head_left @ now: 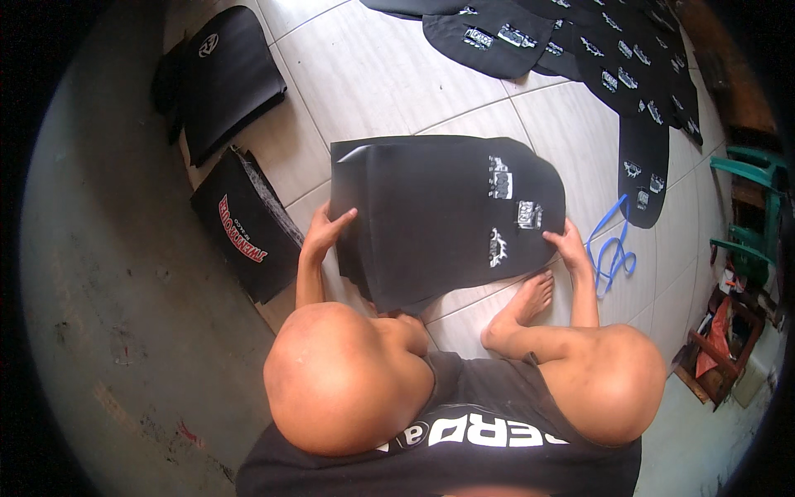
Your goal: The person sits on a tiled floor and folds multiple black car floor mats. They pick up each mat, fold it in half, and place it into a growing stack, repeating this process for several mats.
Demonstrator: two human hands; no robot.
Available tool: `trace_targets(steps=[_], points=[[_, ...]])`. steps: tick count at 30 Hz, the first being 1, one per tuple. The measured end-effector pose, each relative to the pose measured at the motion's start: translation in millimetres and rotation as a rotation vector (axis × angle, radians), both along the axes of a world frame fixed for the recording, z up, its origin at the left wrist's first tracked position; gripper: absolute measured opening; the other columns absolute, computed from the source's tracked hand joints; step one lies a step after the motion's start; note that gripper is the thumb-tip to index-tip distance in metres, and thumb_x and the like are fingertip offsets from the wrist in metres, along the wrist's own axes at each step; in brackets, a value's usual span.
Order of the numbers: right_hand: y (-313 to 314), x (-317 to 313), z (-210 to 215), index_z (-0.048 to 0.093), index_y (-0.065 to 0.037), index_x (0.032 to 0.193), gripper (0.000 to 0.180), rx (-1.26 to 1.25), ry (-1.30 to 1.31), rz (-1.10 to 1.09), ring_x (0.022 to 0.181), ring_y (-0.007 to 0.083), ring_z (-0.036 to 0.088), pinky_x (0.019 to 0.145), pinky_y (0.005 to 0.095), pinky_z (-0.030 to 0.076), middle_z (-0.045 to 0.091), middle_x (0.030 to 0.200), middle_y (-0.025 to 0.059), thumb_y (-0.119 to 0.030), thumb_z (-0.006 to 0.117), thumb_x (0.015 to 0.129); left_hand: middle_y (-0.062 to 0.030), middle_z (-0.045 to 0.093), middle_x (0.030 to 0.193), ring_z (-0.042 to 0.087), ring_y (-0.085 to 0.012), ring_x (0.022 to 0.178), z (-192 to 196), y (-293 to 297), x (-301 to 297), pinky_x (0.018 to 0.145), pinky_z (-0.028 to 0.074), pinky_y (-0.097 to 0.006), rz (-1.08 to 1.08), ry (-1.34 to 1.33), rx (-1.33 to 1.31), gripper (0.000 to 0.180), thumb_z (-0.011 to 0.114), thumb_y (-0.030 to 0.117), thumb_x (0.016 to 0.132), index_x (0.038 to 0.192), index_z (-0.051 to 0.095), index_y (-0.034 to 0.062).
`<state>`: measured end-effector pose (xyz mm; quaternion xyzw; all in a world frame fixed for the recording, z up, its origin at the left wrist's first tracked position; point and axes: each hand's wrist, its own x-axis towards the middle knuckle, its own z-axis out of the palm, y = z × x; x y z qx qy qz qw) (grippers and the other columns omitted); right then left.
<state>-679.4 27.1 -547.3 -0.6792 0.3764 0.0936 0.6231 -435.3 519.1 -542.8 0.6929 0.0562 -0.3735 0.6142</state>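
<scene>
A stack of black sheets (431, 215), rounded at the right end and printed with small white logos, lies across in front of my feet. My left hand (323, 228) grips its left edge, thumb on top and fingers beneath. On the rounded right end, my right hand (570, 247) pinches the rim the same way, thumb over the top sheet. The upper left corner of the top sheet lifts a little and catches the light. Several layers show along the left edge. How many sheets each hand holds is hidden.
Folded black sheets (228, 91) lie at the upper left, above a black pile with a red-and-white print (244, 228). Many printed black pieces (497, 37) spread over the tiles at upper right. A blue strap (613, 257) lies right of my right hand, near a green plastic chair (745, 170).
</scene>
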Motion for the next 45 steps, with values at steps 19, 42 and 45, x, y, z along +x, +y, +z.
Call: trace_targets(steps=[19, 42, 45], points=[[16.9, -11.1, 5.8, 0.056, 0.001, 0.127, 0.041, 0.007, -0.016, -0.148, 0.108, 0.0165, 0.062, 0.095, 0.0310, 0.048, 0.066, 0.118, 0.0080, -0.006, 0.063, 0.087, -0.0213, 0.054, 0.136, 0.054, -0.0373, 0.124, 26.7, -55.4, 9.7, 0.106, 0.042, -0.043, -0.120, -1.134, 0.486, 0.061, 0.079, 0.013, 0.079, 0.133, 0.054, 0.0007], [-107.5, 49.3, -4.0, 0.057, 0.001, 0.125, 0.052, -1.151, -0.090, 0.025, 0.117, 0.0380, 0.058, 0.099, 0.0423, 0.047, 0.059, 0.128, 0.0258, -0.033, 0.069, 0.088, -0.0196, 0.065, 0.117, 0.065, -0.0240, 0.105, -5.1, 1.3, -56.4, 0.089, 0.051, -0.035, -0.033, -0.114, 0.705, 0.076, 0.089, 0.019, 0.070, 0.129, 0.052, -0.0105], [-195.6, 56.2, -11.5, 0.027, 0.002, 0.152, 0.085, -1.367, 0.170, -0.058, 0.148, 0.0399, 0.022, 0.121, 0.0468, 0.019, 0.026, 0.158, 0.0253, -0.051, 0.058, 0.093, -0.0190, 0.065, 0.118, 0.064, -0.0233, 0.106, -4.5, -17.0, -65.5, 0.089, 0.051, -0.034, 0.033, -0.210, 0.605, 0.072, 0.085, 0.018, 0.075, 0.132, 0.050, -0.0083]])
